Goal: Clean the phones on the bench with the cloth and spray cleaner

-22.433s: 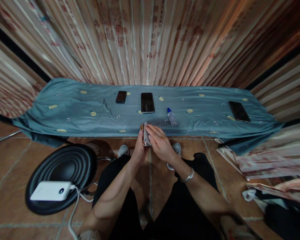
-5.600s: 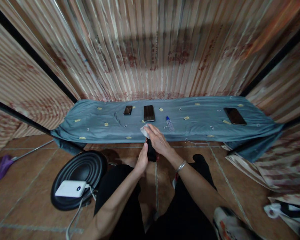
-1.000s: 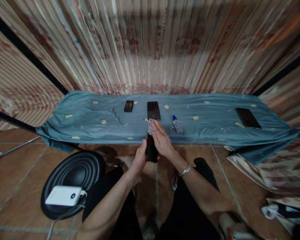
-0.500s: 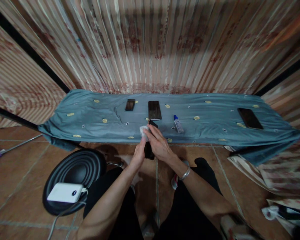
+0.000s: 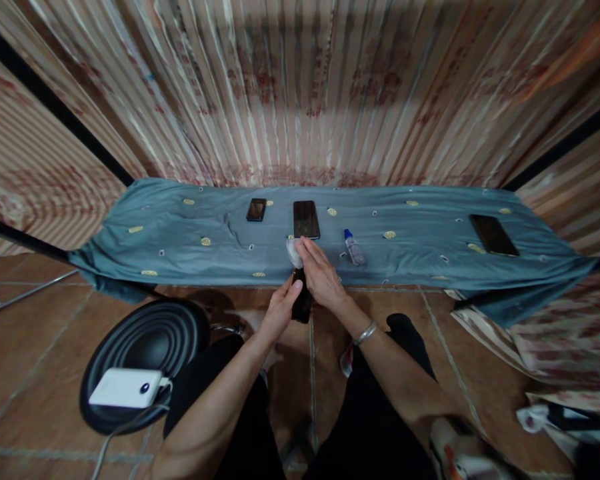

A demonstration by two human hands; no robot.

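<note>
Presently, both hands meet in front of the near edge of the table (image 5: 220,259), above the gap between the person's knees. The left hand (image 5: 279,310) comes from the lower left with the forearm sloping inward; it is clamped on a dark phone (image 5: 301,308) from the left side, with the thumb lying on the upper face and the other fingers mostly hidden from the view. The phone is tilted, its far end toward the table and its near end over the floor. The right hand (image 5: 323,280) arrives from the lower right, its back turned up, the fingers straight, close together and pointing forward and slightly left. These fingers hold a white wipe (image 5: 294,253) against the far end of the phone; the right thumb cannot be seen well. A silver bracelet (image 5: 365,333) sits around the right wrist. Just beyond the hands, a second phone (image 5: 307,219) lies flat on the blue-grey cloth, with a small black device (image 5: 256,209) to its left. To its right lies a clear bottle (image 5: 354,249) with a blue cap, and well apart, near the right end, a black tablet (image 5: 493,235) rests at a slant.
</note>
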